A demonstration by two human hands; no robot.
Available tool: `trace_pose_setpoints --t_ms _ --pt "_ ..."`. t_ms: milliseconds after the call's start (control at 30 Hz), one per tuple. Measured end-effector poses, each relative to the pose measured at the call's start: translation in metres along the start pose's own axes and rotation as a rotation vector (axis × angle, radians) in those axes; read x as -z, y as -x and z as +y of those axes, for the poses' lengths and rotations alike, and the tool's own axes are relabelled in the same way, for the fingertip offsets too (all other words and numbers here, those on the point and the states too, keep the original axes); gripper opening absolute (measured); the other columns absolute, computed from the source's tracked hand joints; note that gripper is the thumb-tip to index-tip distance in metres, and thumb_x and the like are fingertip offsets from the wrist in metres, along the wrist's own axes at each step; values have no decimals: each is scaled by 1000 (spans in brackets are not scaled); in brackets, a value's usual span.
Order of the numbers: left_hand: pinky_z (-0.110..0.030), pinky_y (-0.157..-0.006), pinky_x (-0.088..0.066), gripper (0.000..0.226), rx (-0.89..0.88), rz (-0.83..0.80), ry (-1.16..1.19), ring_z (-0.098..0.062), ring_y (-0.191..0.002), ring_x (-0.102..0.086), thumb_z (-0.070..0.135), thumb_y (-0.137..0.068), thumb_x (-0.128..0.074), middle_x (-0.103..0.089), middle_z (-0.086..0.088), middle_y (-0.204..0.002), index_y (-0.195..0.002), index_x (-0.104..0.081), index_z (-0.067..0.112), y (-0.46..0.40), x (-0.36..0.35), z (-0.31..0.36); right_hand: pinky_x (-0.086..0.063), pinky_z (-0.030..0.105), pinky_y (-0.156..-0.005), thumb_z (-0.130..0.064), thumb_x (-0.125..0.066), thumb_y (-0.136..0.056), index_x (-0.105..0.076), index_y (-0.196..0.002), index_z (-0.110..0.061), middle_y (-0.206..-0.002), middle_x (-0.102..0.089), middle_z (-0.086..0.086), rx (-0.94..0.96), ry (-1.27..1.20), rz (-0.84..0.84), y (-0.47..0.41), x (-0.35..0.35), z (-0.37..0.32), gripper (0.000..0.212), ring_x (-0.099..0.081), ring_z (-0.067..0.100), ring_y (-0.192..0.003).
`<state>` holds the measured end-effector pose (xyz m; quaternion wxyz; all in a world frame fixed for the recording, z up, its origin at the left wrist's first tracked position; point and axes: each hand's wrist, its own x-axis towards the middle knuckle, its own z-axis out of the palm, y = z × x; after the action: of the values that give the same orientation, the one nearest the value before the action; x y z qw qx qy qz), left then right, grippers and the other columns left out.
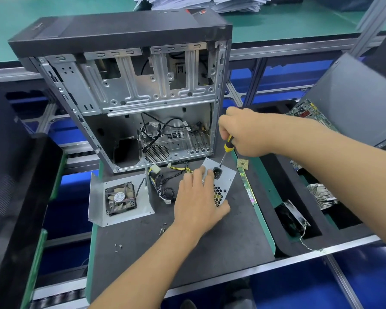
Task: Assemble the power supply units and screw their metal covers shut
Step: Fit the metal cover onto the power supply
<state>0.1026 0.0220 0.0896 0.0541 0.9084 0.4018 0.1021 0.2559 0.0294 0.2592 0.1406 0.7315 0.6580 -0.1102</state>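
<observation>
The power supply body [225, 177] stands on the dark work pallet [187, 253], its silver rear face with the black socket and honeycomb grille turned up. My left hand [197, 201] holds it, fingers over the top and thumb under the grille. My right hand [243, 132] grips a yellow-and-black screwdriver [226, 150] whose tip touches the face beside the socket. The cable bundle [163, 186] trails off to the left. The separate metal cover [118, 199], with its fan, lies open left of the body. Loose screws [163, 229] lie on the pallet.
An open computer case [125, 90] stands behind the parts. A memory stick [247, 188] and a processor chip [242, 163] lie along the pallet's right edge. A circuit board [308, 112], a heatsink [322, 195] and a grey panel [357, 99] sit at the right.
</observation>
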Motion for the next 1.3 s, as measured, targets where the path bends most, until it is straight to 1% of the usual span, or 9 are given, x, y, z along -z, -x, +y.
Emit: trace_pose_setpoints --t_ms 133,233,333,633,767,933,1067,1200,1300 --pt "-38 -80 -46 78 0 7 0 -31 -97 -51 56 -67 -59 -56 -10 -128 -128 -60 9 1 0 0 -47 39 -76 -25 -39 -107 -43 -99 -14 -93 -46 7 -74 141 -32 -2 3 -2 14 -50 29 -90" --pt "-38 -82 -46 79 -2 4 4 -32 -99 -50 56 -68 -58 -54 -10 -131 -131 -58 9 0 -1 0 -50 43 -84 -18 -47 -101 -50 -112 -17 -110 -41 5 -16 76 -72 3 5 -1 12 -58 29 -92" --pt "-38 -82 -46 79 -3 5 -12 -31 -98 -51 57 -68 -57 -55 -10 -130 -131 -58 9 1 0 0 -48 43 -78 -21 -43 -102 -49 -85 -15 -108 -51 12 -62 113 -9 2 3 0 19 -55 31 -88" --pt "-39 -86 -46 80 -2 0 -21 -32 -101 -50 58 -69 -59 -54 -10 -132 -133 -57 9 1 0 0 -45 41 -72 -28 -40 -106 -53 -125 -20 -100 -44 7 -73 76 31 2 -4 0 25 -53 32 -94" --pt "-39 -84 -47 79 2 1 -26 -32 -99 -51 58 -68 -62 -55 -11 -130 -131 -58 9 0 -1 0 -49 45 -82 -22 -56 -96 -43 -105 -24 -113 -40 5 35 -43 0 8 -2 3 16 -51 19 -87" --pt "-39 -83 -46 79 -4 -5 -37 -32 -99 -51 58 -69 -60 -56 -10 -130 -131 -58 9 1 0 0 -48 44 -73 -24 -43 -104 -51 -119 -21 -110 -49 11 -38 44 53 1 -7 -3 18 -55 34 -94" --pt "-38 -81 -46 80 1 -10 -49 -32 -99 -52 59 -68 -59 -56 -10 -130 -131 -59 9 0 0 1 -48 43 -78 -16 -53 -97 -48 -102 -19 -111 -44 7 -3 -67 70 4 -6 -3 7 -56 31 -91" --pt "-39 -81 -47 80 -8 -3 -51 -32 -98 -52 59 -69 -53 -57 -11 -129 -131 -59 8 0 0 0 -49 44 -82 -40 -53 -100 -45 -102 -18 -99 -43 6 -43 -49 37 5 -4 1 23 -54 32 -93" --pt "-38 -82 -46 81 -7 0 -55 -32 -99 -51 60 -70 -50 -56 -10 -131 -132 -58 10 0 0 0 -50 47 -83 -21 -55 -97 -47 -101 -23 -108 -42 4 2 -81 7 7 -2 5 9 -57 29 -91"
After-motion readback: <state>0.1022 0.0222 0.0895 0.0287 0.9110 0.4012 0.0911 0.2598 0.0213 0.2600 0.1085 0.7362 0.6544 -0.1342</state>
